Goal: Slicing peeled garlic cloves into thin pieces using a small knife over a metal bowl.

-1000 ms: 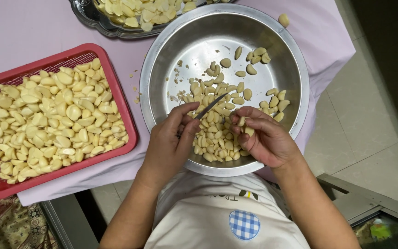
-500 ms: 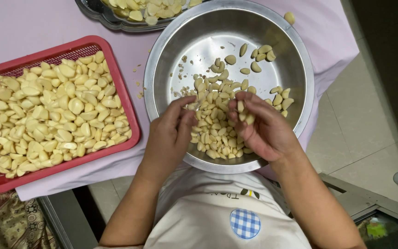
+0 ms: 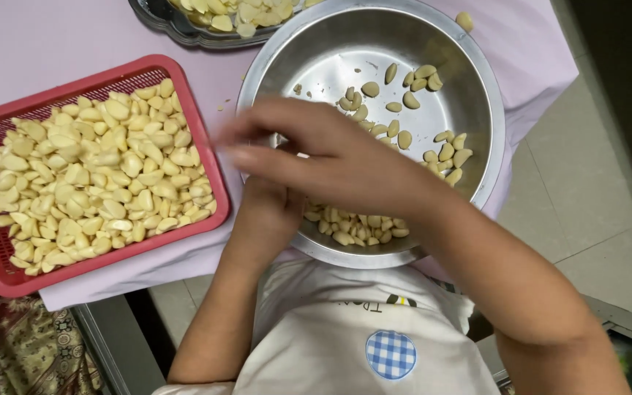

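Note:
My right hand (image 3: 338,157) reaches leftwards across the near-left rim of a steel bowl (image 3: 493,110). Its blurred fingers point at a red plastic basket (image 3: 184,80). I cannot make out anything in it. My left hand (image 3: 272,213) lies under it at the bowl's near edge, mostly hidden, so its grip does not show. Garlic cloves (image 3: 404,99) are scattered in the bowl, with more piled at the near side. The basket is filled with peeled garlic cloves (image 3: 96,175).
A dark metal tray (image 3: 177,29) with more cloves stands at the far edge of the pink tablecloth (image 3: 53,44). One loose clove (image 3: 464,20) lies beyond the bowl. The table edge is close to my body, and tiled floor (image 3: 587,190) is on the right.
My right hand has left the cloves in the bowl and swung left over my left hand towards the basket. The knife seen in my left hand a second ago is out of sight.

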